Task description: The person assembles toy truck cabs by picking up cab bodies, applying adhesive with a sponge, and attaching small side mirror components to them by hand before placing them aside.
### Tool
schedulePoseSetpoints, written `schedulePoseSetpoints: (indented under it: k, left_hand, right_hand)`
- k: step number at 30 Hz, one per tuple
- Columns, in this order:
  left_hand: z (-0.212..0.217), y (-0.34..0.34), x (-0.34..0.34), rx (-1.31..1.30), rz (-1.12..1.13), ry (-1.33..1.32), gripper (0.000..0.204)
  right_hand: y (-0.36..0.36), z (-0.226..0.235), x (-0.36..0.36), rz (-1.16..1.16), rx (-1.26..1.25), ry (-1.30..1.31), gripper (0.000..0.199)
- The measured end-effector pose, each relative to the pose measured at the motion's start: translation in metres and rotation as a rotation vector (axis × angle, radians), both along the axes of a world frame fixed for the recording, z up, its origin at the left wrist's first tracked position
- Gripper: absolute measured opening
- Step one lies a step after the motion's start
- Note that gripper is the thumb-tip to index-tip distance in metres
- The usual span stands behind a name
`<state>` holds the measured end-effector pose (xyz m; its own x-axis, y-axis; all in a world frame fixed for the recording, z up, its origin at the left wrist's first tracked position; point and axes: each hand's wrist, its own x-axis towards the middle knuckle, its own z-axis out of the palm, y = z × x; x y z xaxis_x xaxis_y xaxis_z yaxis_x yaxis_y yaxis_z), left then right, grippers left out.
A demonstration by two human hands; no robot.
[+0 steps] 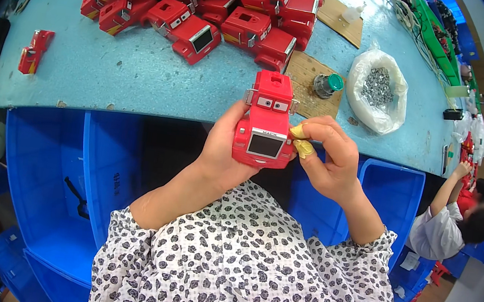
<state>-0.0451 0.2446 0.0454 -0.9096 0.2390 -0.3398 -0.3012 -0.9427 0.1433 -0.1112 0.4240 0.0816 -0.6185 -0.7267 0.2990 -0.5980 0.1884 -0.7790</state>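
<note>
A red toy truck cab (266, 119) with cartoon eyes on its windscreen and a dark grille is held over the table's front edge, grille toward me. My left hand (220, 147) is closed around its left side and underside. On its right side, my right hand (335, 160) has thumb and forefinger pinched against the body beside the grille. Yellow finger covers (303, 148) wrap those two fingertips. Whatever lies between them is too small or hidden to make out.
Several more red truck cabs (192, 29) are piled at the back. A green-lidded jar (326, 85) stands on cardboard (300, 72), beside a white bag of small metal parts (377, 90). A small red piece (36, 51) lies far left. Blue bins (42, 175) sit below the table; co-workers (457, 219) sit at both sides.
</note>
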Motion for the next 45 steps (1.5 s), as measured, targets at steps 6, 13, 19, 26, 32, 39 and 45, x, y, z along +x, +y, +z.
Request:
schedulePoseSetpoints:
  k: [6, 13, 19, 26, 32, 39, 45]
  left_hand:
    - [-0.006, 0.000, 0.001, 0.020, -0.015, -0.015, 0.044]
    - [-0.013, 0.001, 0.002, -0.017, 0.025, 0.003, 0.039]
    - [-0.019, 0.000, 0.000, 0.049, 0.054, -0.037, 0.045]
    - [-0.007, -0.005, 0.000, -0.051, 0.037, -0.077, 0.044]
    - [-0.003, -0.008, 0.000, -0.043, 0.054, -0.067, 0.045]
    - [-0.007, -0.008, -0.004, -0.027, 0.063, -0.072, 0.047]
    - [-0.003, -0.007, -0.004, -0.092, 0.059, -0.066, 0.047]
  right_hand:
    - [0.000, -0.004, -0.004, 0.086, 0.018, 0.160, 0.020]
    - [-0.005, -0.017, 0.005, 0.021, -0.026, 0.141, 0.018]
    - [-0.007, -0.021, 0.009, -0.047, -0.021, 0.169, 0.016]
    - [-0.012, -0.032, 0.009, -0.067, -0.109, 0.026, 0.014]
    - [-0.014, -0.035, 0.005, -0.050, -0.219, -0.098, 0.016]
    - [-0.012, -0.035, 0.002, -0.025, -0.201, -0.166, 0.018]
    - [-0.011, -0.035, 0.007, -0.119, -0.279, -0.299, 0.014]
